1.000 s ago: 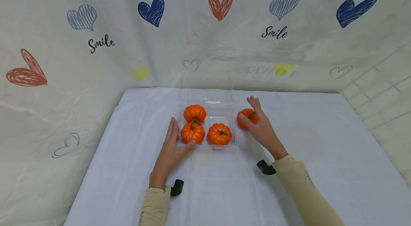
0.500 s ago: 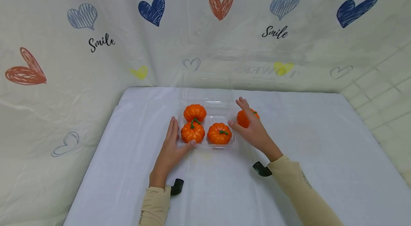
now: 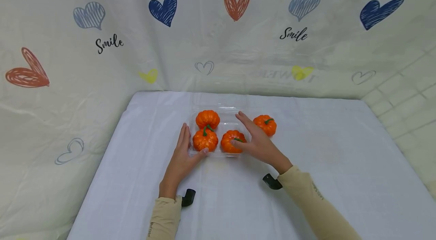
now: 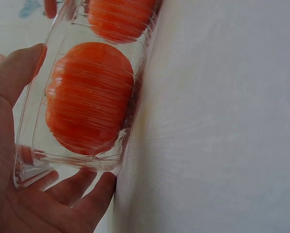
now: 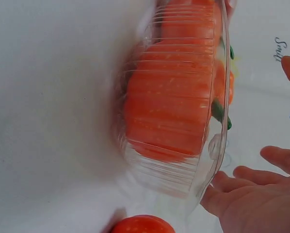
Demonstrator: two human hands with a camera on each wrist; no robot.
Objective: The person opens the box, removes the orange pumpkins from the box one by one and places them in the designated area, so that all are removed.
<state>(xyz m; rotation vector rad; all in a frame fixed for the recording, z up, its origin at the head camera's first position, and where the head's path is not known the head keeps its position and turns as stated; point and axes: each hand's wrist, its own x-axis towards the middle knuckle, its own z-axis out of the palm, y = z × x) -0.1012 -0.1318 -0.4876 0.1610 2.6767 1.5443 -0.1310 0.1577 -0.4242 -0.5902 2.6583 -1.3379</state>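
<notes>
A clear plastic clamshell container (image 3: 227, 155) stands with its lid (image 3: 219, 94) raised at the back. Inside are three orange toy pumpkins: one at back left (image 3: 207, 119), one at front left (image 3: 205, 140), one at front right (image 3: 229, 143). My left hand (image 3: 180, 162) rests against the container's left corner, fingers straight along the side and thumb at the front rim. Over the container's right side is my right hand (image 3: 259, 145), fingers spread and holding nothing, its thumb in front of the front right pumpkin's stem. A fourth pumpkin (image 3: 269, 125) lies outside, right of the container.
A white cloth (image 3: 340, 156) covers the table. Behind it hangs a pale curtain (image 3: 259, 13) printed with hearts. A black wrist mount shows at each sleeve.
My right hand has moved left, from the loose pumpkin to above the container's right side. That pumpkin stays outside, now more exposed. The left hand keeps its place at the container.
</notes>
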